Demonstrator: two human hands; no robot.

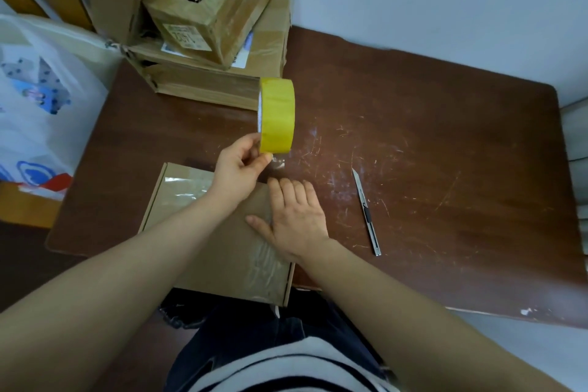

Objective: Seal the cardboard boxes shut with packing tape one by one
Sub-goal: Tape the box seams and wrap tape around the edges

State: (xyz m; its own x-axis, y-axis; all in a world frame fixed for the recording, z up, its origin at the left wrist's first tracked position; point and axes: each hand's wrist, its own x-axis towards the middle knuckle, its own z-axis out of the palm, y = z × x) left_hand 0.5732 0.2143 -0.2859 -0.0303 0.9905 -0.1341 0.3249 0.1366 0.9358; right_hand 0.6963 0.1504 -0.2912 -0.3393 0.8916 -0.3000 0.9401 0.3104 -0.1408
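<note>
A flat cardboard box (219, 232) lies at the near edge of a scratched brown table (429, 143). The right hand (291, 216) presses flat on its lid — the left hand (237, 169) pinches a yellow tape roll (277, 114) above it. A utility knife (366, 212) lies just right; more boxes (210, 25) are stacked behind.

The tape roll (276, 111) is showing bright yellow, while the flat box (219, 258) and the stacked boxes (216, 9) are reading tan-brown. The table (445, 153) is presenting dark reddish-brown with pale scratches — the knife (366, 212) is showing silver with a black slider. The bag (38, 73) is displaying white with blue and red print — the shirt (286, 366) is showing black-and-white stripes.
</note>
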